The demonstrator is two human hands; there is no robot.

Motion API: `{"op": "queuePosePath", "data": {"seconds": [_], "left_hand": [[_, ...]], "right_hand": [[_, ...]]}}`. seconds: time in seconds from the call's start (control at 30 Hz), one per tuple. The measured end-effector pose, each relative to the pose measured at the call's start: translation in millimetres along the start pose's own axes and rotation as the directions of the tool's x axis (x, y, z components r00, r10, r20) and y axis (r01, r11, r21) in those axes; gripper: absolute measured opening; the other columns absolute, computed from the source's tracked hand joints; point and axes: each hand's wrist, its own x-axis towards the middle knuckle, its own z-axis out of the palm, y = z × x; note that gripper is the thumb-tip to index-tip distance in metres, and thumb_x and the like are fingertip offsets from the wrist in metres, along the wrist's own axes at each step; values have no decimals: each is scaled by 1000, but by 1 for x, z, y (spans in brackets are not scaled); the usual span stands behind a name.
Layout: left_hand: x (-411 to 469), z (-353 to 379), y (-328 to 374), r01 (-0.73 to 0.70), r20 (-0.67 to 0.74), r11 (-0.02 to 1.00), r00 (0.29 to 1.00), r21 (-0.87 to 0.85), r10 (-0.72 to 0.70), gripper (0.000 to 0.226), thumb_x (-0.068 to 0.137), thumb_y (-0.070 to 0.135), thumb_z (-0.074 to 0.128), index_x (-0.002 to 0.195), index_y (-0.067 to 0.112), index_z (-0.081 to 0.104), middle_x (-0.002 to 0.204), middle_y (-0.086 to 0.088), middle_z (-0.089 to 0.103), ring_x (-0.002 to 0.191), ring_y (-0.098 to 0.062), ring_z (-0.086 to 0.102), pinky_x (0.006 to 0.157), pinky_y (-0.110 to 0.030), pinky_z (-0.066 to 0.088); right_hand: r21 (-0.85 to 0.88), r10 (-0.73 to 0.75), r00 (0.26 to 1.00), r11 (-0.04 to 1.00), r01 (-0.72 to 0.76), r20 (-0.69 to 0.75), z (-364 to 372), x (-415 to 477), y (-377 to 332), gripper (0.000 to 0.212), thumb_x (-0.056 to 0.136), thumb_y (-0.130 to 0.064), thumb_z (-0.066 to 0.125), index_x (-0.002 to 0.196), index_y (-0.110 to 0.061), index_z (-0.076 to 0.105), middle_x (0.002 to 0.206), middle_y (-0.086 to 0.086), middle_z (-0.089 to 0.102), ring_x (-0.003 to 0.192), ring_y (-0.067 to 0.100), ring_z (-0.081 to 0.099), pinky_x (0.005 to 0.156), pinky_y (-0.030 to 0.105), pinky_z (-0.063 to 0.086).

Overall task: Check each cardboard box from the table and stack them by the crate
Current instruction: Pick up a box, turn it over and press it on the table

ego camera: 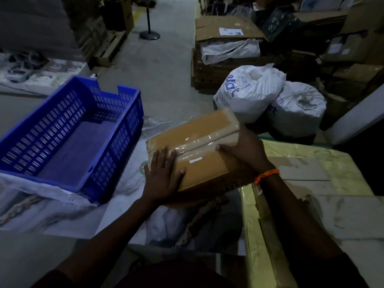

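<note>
I hold a taped brown cardboard box tilted in the air between the blue crate and the table. My left hand lies flat on the box's near left corner, with fingers straight and spread on its top. My right hand grips the box's right side, fingertips curled over onto the taped top. The slotted plastic crate stands to the left with nothing inside it. A yellowish sheet and flat cardboard pieces cover the table at the right.
White sacking lies under the crate and below the box. Two tied white bags sit on the floor behind the box. Stacked cartons fill the back right. A pole stand stands in the bare concrete aisle.
</note>
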Motion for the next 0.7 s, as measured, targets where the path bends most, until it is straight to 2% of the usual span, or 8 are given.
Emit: {"op": "queuePosePath", "data": {"seconds": [0.13, 0.27, 0.37, 0.47, 0.6, 0.7], "left_hand": [[-22, 0, -15, 119, -39, 988, 992, -102, -124, 76, 93, 77, 10, 159, 44, -9, 167, 14, -24, 155, -16, -18, 119, -68, -4], [-39, -10, -28, 187, 13, 980, 982, -67, -187, 94, 85, 88, 8, 157, 35, -24, 163, 6, -35, 152, -16, -28, 121, -64, -5], [-41, -34, -35, 85, -37, 993, 995, -76, -88, 110, 85, 85, 36, 159, 27, -22, 165, 0, -32, 153, -18, -27, 124, -60, -1], [-30, -73, -34, -31, -150, 989, 989, -144, 9, 117, 82, 75, 57, 161, 26, -13, 168, 0, -24, 156, -21, -18, 122, -65, 10], [-4, -121, -21, -191, -214, 973, 964, -131, 160, 117, 81, 63, 71, 163, 29, -6, 169, 2, -20, 158, -27, -7, 117, -69, 19], [12, -144, -16, -322, -189, 946, 932, -44, 309, 101, 84, 59, 69, 163, 23, 17, 171, 1, -11, 158, -25, -1, 119, -64, 23]], "right_hand": [[-175, -210, 977, 961, 213, 35, -1, 10, -69, 115, 72, -62, 83, 159, -13, 24, 151, 16, 47, 135, 37, 49, 105, 45, 44], [-363, -404, 912, 841, 400, 70, 8, -2, -116, 116, 78, -62, 77, 163, -16, 14, 159, 13, 37, 133, 38, 49, 105, 46, 46], [-400, -533, 838, 747, 531, 117, 12, -13, -120, 116, 79, -67, 74, 164, -20, 11, 165, 9, 31, 138, 34, 45, 104, 44, 43], [-389, -665, 732, 641, 662, 148, 14, -20, -118, 116, 72, -66, 79, 163, -21, 22, 162, 8, 38, 137, 31, 49, 101, 44, 47], [-407, -746, 645, 545, 734, 164, 21, -29, -115, 117, 67, -63, 84, 160, -21, 29, 158, 10, 44, 135, 34, 52, 102, 46, 48], [-417, -783, 600, 496, 762, 164, 21, -35, -109, 116, 64, -60, 88, 158, -18, 34, 156, 12, 47, 134, 37, 54, 102, 48, 49]]}}
